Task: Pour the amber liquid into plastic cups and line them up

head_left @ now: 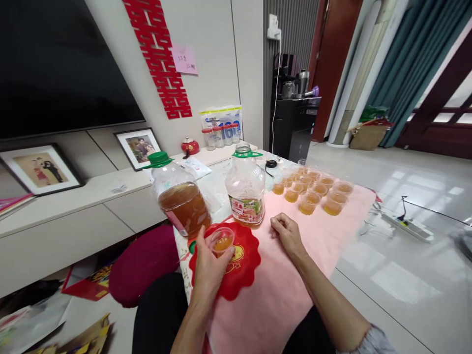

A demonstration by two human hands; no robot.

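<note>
Clear plastic cup point(222, 239) sits between the thumb and fingers of the left hand point(211, 260), a little amber liquid point(223, 244) inside it. It is over the red scalloped tray point(248, 281); whether it touches the tray I cannot tell. The right hand point(288, 235) is near the tray, fingers curled in narrow, and whether they hold anything is unclear. Just behind the tray stands an uncapped bottle point(245, 189), with a green-capped bottle point(182, 206) leaning to its left. Filled cups point(309, 201) cluster at right on the pink cloth point(273, 305).
</note>
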